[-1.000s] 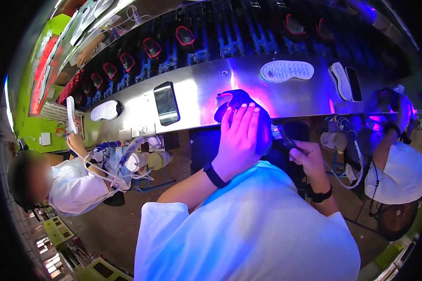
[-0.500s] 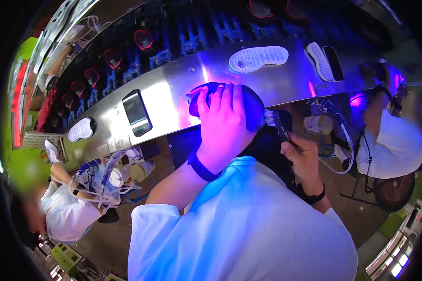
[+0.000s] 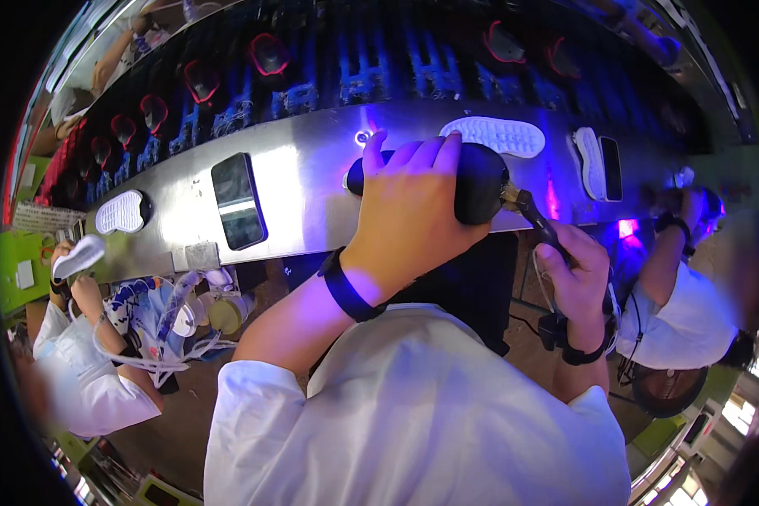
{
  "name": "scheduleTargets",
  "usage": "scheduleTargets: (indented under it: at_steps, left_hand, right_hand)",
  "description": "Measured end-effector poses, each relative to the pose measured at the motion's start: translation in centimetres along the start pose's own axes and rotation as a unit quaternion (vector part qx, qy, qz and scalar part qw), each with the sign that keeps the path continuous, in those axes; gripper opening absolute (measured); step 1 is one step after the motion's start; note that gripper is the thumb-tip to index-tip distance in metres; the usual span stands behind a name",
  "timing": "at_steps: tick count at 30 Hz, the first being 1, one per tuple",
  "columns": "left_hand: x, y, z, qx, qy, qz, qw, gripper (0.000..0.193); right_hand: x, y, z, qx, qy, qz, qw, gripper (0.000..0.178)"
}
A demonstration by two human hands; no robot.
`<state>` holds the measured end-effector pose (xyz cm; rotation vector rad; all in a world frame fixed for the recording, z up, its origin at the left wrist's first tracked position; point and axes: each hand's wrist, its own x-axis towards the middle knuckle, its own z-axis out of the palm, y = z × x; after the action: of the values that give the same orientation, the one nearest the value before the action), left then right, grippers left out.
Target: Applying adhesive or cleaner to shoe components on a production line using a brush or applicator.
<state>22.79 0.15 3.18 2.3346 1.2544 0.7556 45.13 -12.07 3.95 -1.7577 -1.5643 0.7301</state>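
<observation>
My left hand [image 3: 409, 198] is wrapped over a dark shoe upper [image 3: 481, 184], gripping it at the front edge of the metal bench [image 3: 304, 190]. Much of the shoe is hidden under the palm and fingers. In my right hand [image 3: 578, 266] is a brush [image 3: 533, 212] with a dark handle, its pale bristles touching the shoe's right end. Just behind the shoe lies a white shoe sole [image 3: 502, 137], tread-like ridges facing up.
A phone [image 3: 239, 202] lies left on the bench. Another sole [image 3: 593, 164] and phone [image 3: 613, 169] lie right. Dark shoe parts with red edges [image 3: 269, 56] stand on the rack behind. Co-workers sit on both sides; the left one holds a white sole [image 3: 78, 256].
The brush has come up with my right hand and its bristles now sit higher against the shoe's end. My left hand keeps hold of the shoe. The view has shifted slightly.
</observation>
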Motion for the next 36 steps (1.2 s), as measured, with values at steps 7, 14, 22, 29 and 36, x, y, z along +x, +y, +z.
scheduleTargets:
  at_steps: [7,14,22,29,36]
  left_hand:
    - [0.5,-3.1,-1.9,0.031,-0.089,-0.001,0.996,0.097]
    - [-2.1,-6.8,-2.4,0.044,-0.123,0.041,0.991,0.110]
    - [-4.3,-4.2,-4.3,-0.203,-0.196,-0.003,0.959,0.104]
    - [-2.5,-1.3,-5.3,-0.332,-0.276,-0.075,0.899,0.088]
    - [-1.0,-0.1,-2.0,-0.431,-0.277,-0.097,0.853,0.075]
  right_hand:
    - [2.3,2.4,4.2,0.120,0.056,-0.001,0.991,0.033]
    - [2.1,2.1,3.8,0.256,-0.056,0.157,0.952,0.035]
    - [4.8,-1.7,1.2,0.239,-0.070,0.050,0.967,0.032]
    - [5.4,-0.2,-1.2,0.255,-0.124,0.060,0.957,0.030]
    - [4.1,3.6,-2.6,0.297,-0.169,0.109,0.934,0.032]
